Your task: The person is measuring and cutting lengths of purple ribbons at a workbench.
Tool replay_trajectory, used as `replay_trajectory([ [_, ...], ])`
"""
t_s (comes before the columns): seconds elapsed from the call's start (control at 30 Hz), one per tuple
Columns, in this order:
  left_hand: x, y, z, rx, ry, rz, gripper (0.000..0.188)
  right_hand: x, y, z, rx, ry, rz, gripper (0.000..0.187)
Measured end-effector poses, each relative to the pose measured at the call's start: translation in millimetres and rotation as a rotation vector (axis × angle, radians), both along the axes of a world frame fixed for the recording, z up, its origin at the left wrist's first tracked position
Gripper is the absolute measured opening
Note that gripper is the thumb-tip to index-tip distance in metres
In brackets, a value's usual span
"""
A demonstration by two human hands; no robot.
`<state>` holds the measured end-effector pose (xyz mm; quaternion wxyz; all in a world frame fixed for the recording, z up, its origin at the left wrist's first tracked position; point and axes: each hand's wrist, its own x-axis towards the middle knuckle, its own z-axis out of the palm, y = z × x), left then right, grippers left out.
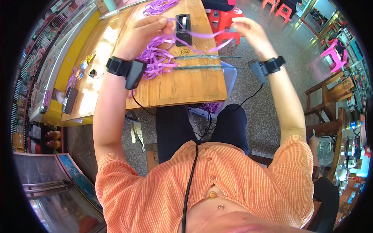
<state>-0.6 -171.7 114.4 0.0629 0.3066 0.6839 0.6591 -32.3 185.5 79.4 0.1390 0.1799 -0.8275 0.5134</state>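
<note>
Above the wooden table, a purple ribbon (pixel 206 35) stretches between my hands and sags in a loop. My left hand (pixel 147 30) pinches one part of it between thumb and fingers, over the table. Out past the table's right edge, my right hand (pixel 248 32) has its fingertips closed at the other end of the loop. A pile of loose purple ribbon (pixel 158 52) lies under and beside my left hand. Two thin dark green rods (pixel 210 67) lie side by side under clear tape, their tips jutting past the table edge. A black tape dispenser (pixel 183 38) stands behind them.
The wooden table (pixel 186 87) ends just before my knees. More purple ribbon (pixel 160 7) lies at its far end. A clear plastic bin (pixel 229 77) with purple ribbon stands below the right edge. Red stools (pixel 223 23) and a pink stool (pixel 335 54) stand on the floor to the right.
</note>
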Motion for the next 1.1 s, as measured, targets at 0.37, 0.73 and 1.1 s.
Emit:
replay_trajectory([
  [0.37,13.1,100.0,18.7,-0.414,0.227,-0.067,0.027,56.0,-23.2,28.8,-0.229,-0.186,0.701,0.047],
  [0.73,3.7,138.8,3.5,-0.487,0.513,0.115,0.023,57.3,102.0,25.9,0.232,0.138,0.007,0.018],
  [1.1,-25.2,228.7,-49.4,-0.508,0.759,0.237,0.016,39.6,115.5,-52.6,0.307,-0.015,-0.167,0.052],
])
